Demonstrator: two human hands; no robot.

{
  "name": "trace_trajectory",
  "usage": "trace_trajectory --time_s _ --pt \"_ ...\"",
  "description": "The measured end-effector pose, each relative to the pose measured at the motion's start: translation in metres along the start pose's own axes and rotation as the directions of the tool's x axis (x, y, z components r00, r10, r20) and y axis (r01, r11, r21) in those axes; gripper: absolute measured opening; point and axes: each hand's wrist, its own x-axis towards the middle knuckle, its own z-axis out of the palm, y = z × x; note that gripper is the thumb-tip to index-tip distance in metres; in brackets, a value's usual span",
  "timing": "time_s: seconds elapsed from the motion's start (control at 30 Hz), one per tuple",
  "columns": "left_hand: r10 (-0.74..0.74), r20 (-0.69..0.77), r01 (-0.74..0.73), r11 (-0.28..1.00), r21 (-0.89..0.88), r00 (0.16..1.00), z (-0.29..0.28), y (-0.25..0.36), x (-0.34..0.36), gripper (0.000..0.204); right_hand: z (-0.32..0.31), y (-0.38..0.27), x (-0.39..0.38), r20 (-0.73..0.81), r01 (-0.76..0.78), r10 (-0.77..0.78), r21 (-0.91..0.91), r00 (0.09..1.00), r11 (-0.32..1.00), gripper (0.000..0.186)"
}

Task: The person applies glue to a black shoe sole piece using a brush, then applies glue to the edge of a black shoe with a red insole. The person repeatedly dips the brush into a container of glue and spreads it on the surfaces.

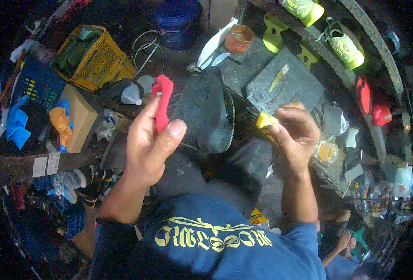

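My left hand [152, 144] is closed round a pink-red curved piece [165, 105], which looks like foam or rubber, with the thumb along its near end. Between the fingers and thumb of my right hand [296, 133] is pinched a small yellow piece [265, 120], sponge-like; its exact kind I cannot tell. Between the hands, above my lap, sits a black tread-patterned piece [198, 109] like a shoe sole. Whether my left hand touches it cannot be made out. Beyond my right hand lies a dark flat board [283, 86] with a yellow-stained knife-like strip [278, 77].
An orange tub [239, 38] stands beyond the board, near a blue bucket [178, 21]. At left are a yellow crate [94, 58] and a cardboard box [81, 123]. Yellow-green shoes [344, 46] rest on beams at right. A jar [327, 151] stands beside my right wrist. Another person [344, 247] sits lower right.
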Motion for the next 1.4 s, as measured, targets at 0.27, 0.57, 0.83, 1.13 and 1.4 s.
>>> trace_trajectory --time_s 0.27,0.57,0.83,1.13,1.4 --pt "0.031 0.082 -0.032 0.999 0.002 0.996 0.009 0.004 -0.006 0.055 0.021 0.030 -0.017 0.003 -0.082 0.083 0.189 0.997 0.978 0.018" --pt "0.085 0.082 -0.091 0.993 0.079 0.993 -0.007 0.004 -0.010 0.068 -0.004 0.009 -0.011 0.009 -0.077 0.077 -0.014 0.997 0.997 0.015" --pt "0.206 0.062 -0.214 0.966 0.149 0.976 -0.012 0.003 -0.015 0.072 -0.013 -0.025 0.003 0.244 0.177 -0.108 -0.284 0.964 0.942 0.016" --pt "0.210 0.115 -0.221 0.971 0.087 0.971 -0.013 0.004 -0.021 0.072 -0.012 -0.019 0.015 0.178 0.140 -0.087 -0.306 0.980 0.942 0.013" --pt "0.189 0.093 -0.198 0.976 0.094 0.978 -0.014 0.007 -0.023 0.069 -0.010 -0.023 0.011 0.201 0.228 -0.167 -0.339 0.965 0.913 0.017"
